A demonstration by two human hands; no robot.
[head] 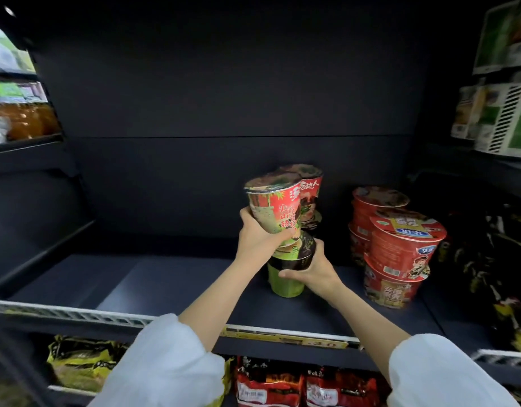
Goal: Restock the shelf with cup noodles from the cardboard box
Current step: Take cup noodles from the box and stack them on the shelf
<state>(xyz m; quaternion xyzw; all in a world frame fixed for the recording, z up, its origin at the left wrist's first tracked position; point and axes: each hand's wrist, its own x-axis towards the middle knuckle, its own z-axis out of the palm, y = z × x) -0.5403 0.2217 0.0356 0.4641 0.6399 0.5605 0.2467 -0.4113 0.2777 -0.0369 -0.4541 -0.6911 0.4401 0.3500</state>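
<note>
My left hand (257, 237) grips a red and green cup noodle (275, 205) by its lower part, held upright just above a green and black cup (287, 273) that stands on the dark shelf (177, 286). My right hand (313, 268) holds that lower cup around its dark rim. Another red cup (307, 192) stands stacked on something right behind them. The cardboard box is out of view.
Red noodle bowls (400, 248) are stacked in columns at the shelf's right. Dark packets (500, 259) fill the far right. The shelf's left half is bare. Below the price rail (282, 336) lie yellow bags (80, 359) and red bags (282, 383).
</note>
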